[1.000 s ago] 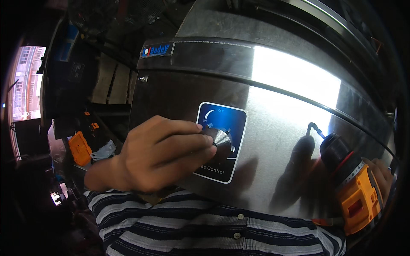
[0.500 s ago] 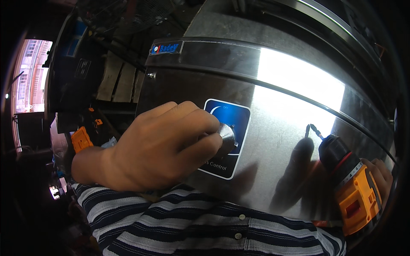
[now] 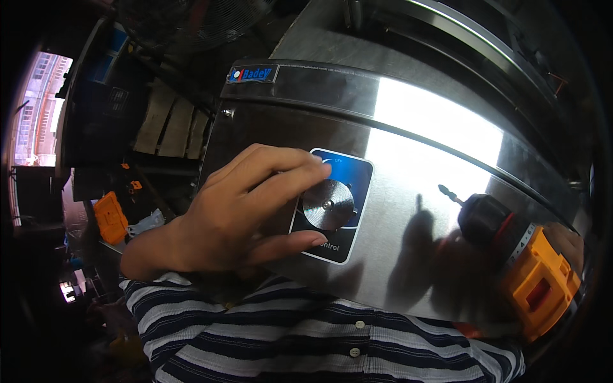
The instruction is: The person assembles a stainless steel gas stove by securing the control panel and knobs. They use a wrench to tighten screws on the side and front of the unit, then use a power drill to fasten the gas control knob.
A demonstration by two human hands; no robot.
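On the brushed steel panel (image 3: 408, 172) sits a round metal disc (image 3: 338, 204) with a small screw at its centre, over a blue and black control label (image 3: 359, 182). My left hand (image 3: 223, 207) curves around the disc's left side, fingers above and thumb below, spread apart with nothing held between them. At the right, my right hand (image 3: 570, 246) grips a yellow and black cordless drill (image 3: 539, 281), mostly hidden behind it. The drill's bit (image 3: 449, 193) points up and left, over the panel.
A steel rail (image 3: 447, 19) runs behind the panel. At the left lie an orange plastic piece (image 3: 110, 217), a pale crumpled piece (image 3: 145, 223) and wooden slats (image 3: 171, 124). A wire fan guard (image 3: 211, 19) stands at the far left.
My left fingers have opened from their pinch on the metal knob piece, whose round face now shows. The drill has shifted slightly left, with its bit turned more to the left.
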